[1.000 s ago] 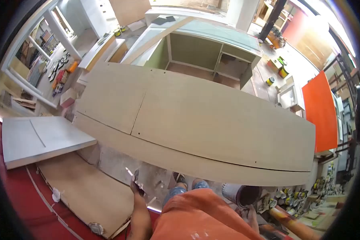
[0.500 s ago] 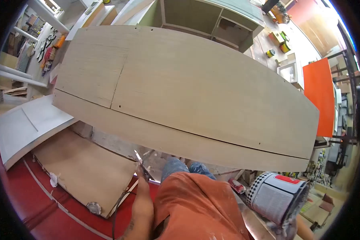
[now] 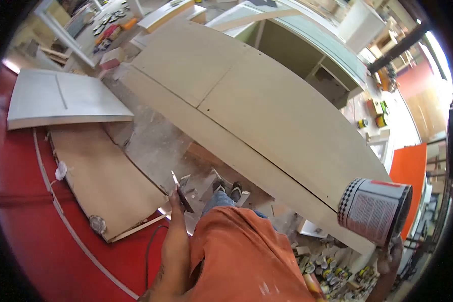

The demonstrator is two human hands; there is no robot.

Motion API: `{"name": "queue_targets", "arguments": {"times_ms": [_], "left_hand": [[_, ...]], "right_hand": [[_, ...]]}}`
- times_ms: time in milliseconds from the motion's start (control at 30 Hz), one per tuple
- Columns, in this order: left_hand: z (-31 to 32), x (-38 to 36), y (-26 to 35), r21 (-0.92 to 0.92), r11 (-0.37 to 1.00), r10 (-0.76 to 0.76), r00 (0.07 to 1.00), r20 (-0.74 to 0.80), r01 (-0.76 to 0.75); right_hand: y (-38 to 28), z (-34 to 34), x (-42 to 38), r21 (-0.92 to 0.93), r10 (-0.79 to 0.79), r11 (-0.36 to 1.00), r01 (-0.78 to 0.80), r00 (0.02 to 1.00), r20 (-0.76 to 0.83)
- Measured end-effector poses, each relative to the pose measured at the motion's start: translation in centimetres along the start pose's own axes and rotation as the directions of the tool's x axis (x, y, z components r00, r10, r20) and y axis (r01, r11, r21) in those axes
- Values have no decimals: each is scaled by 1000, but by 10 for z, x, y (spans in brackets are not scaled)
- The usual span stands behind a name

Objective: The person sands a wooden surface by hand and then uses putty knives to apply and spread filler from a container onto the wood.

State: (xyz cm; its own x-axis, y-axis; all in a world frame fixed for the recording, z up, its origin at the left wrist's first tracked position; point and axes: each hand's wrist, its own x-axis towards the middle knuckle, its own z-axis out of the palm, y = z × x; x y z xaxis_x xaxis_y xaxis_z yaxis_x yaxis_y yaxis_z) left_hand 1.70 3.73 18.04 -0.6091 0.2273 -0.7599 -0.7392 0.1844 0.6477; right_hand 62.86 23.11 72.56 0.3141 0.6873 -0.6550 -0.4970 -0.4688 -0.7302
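My left hand (image 3: 175, 199), low beside my body, is closed around a putty knife (image 3: 185, 202) with a dark flat blade and a pale narrow end pointing up. At the right, my right hand (image 3: 390, 255) grips the dark-rimmed end of a large paint can (image 3: 370, 209). The can lies tilted on its side in the air, with a checkered band and a printed grey label; its contents are hidden. Behind and left of it spans a long beige wooden panel (image 3: 267, 121) with a dark seam and several small holes.
A white panel (image 3: 60, 98) and a brown board (image 3: 105, 173) lie on the red surface (image 3: 30, 221) at left. A cabinet (image 3: 297, 50) stands beyond the beige panel. An orange panel (image 3: 406, 168) is at far right. Cluttered cans (image 3: 332, 272) sit at lower right.
My view has swung round, so the beige panel now slants down to the right. My right hand has raised the can, which now overlaps the panel's right end. The putty knife stays in my left hand.
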Motion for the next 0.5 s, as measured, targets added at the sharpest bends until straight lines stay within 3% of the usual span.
{"name": "queue_targets", "arguments": {"times_ms": [33, 100, 133, 233, 367, 433, 467, 500], "left_hand": [[2, -9, 2, -23, 1000, 11, 1000, -8, -11], [4, -19, 11, -25, 999, 45, 998, -36, -46], [-20, 4, -10, -55, 994, 91, 996, 3, -90], [-44, 11, -18, -88, 987, 123, 986, -112, -133], [-79, -13, -24, 65, 983, 181, 964, -197, -171], [-91, 28, -52, -100, 919, 345, 902, -259, -380], [-121, 52, -62, 6, 972, 232, 952, -202, -235], [-150, 48, -82, 128, 989, 93, 982, -165, -72]], "right_hand": [[-4, 5, 17, 49, 15, 999, -19, 996, 87], [-9, 6, 51, -158, -62, 984, 83, 990, 130], [-11, 4, 68, -156, -57, 984, 80, 988, 146], [-11, 1, 99, -252, -52, 964, 84, 990, 130], [-6, -9, 108, -416, -72, 904, 100, 994, 82], [4, -15, 104, -387, -78, 911, 142, 981, 176], [19, -9, 98, -275, -226, 932, 236, 972, 69], [24, -20, 99, -318, -215, 924, 215, 976, 35]]}}
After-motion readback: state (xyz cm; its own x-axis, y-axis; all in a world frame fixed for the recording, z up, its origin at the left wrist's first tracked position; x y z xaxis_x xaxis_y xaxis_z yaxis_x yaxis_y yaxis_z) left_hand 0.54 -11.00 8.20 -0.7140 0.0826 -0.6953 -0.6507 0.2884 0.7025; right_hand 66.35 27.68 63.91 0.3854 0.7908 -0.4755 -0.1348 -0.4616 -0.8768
